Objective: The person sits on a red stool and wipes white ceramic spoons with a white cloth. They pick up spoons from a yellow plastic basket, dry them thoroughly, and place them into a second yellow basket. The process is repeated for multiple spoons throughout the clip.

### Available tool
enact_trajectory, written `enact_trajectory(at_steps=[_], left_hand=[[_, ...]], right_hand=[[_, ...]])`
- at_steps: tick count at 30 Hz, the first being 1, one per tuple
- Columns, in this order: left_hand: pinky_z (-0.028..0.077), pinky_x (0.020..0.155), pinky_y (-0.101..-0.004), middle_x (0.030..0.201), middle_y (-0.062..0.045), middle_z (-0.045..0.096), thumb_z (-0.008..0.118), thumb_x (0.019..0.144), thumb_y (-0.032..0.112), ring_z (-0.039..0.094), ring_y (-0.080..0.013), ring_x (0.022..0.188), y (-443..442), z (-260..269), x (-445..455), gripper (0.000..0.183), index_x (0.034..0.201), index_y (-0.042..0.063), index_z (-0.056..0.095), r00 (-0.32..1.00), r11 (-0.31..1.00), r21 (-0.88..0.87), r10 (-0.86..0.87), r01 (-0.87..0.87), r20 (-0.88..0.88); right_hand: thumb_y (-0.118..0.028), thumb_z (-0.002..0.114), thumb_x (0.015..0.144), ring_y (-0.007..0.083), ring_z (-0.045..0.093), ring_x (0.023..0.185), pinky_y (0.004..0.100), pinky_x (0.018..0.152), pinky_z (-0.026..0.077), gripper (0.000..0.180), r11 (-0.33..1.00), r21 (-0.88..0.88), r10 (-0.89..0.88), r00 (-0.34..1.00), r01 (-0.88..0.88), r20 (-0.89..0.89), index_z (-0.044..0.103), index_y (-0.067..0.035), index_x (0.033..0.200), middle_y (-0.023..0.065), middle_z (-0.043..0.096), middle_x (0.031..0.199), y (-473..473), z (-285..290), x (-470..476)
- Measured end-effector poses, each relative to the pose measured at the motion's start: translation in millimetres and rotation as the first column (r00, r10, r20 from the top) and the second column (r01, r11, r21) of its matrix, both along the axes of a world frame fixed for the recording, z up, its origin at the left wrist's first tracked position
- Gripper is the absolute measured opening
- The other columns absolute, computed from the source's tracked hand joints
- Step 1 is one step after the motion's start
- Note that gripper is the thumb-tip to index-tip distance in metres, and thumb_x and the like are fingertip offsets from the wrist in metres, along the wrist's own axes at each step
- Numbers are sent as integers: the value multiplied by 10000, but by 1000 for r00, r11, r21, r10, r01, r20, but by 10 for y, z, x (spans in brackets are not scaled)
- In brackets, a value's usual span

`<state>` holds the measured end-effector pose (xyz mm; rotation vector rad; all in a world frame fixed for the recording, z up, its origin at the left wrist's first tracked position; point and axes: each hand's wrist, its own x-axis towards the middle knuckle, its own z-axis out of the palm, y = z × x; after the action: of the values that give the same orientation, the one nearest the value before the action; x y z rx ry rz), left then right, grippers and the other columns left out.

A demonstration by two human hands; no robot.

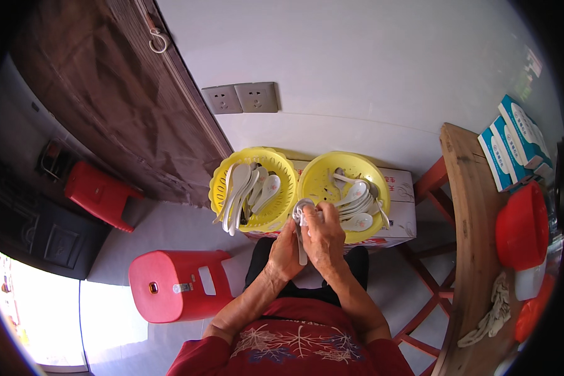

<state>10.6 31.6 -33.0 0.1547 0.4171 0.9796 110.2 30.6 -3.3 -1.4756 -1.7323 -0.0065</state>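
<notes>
Between my hands, in front of my lap, is a metal spoon (302,256) with its bowl pointing away from me. My left hand (284,254) grips it from the left side. My right hand (326,242) presses a crumpled white cloth or tissue (300,216) against the bowl; the fingers hide part of it. Just beyond, on the left, a yellow scalloped colander (289,188) holds white soup spoons (241,181) and some metal ones. Beside it, a round yellow colander (317,176) contains a stack of flower-printed white spoons (357,207) and several metal spoons.
Both colanders rest on a printed cardboard box (404,211) against the wall. A red plastic stool (157,286) stands at left, another red stool (96,192) farther off. The wooden table (470,244) at right bears tissue boxes (512,145), a red basin (521,225) and gloves (489,315).
</notes>
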Motion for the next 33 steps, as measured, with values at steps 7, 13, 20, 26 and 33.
enact_trajectory(at_steps=[7,13,20,26,33], left_hand=[[467,908,-408,1125,-98,587,338,976,459,564,-234,1026,82,-361,-166,495,1218,58,497,999,999,-26,29,-30,-17],[531,748,-358,919,-106,619,371,955,501,614,-191,824,213,-515,-357,536,1136,19,521,990,994,43,-102,99,94],[506,696,-338,959,-52,603,458,960,333,591,-159,833,29,-232,-171,315,1154,92,520,969,1000,-6,24,-27,-245],[501,749,-291,963,-50,595,422,978,297,586,-143,864,67,-99,-151,404,1271,21,465,945,991,60,130,-117,-299],[489,571,-257,784,-23,571,402,982,359,556,-103,686,77,-59,-208,399,1080,2,550,870,988,148,42,35,-492]], right_hand=[[-45,625,752,322,578,832,392,691,492,260,926,-240,232,941,-291,-248,593,-51,1010,131,528,937,-286,-42,-2],[-47,626,748,308,587,834,379,728,492,254,744,-264,498,773,-614,-394,593,-35,1000,145,538,972,-483,-38,262],[42,652,660,292,574,780,349,653,490,380,997,-2,72,987,-73,-146,612,-49,1026,128,504,944,-54,64,181],[34,649,652,291,570,772,374,653,498,347,985,-140,105,995,-103,2,627,-65,984,119,501,876,-236,-38,103],[48,621,697,280,590,817,348,686,495,315,955,-65,235,867,-291,-439,611,-18,1005,144,544,954,-464,-15,238]])
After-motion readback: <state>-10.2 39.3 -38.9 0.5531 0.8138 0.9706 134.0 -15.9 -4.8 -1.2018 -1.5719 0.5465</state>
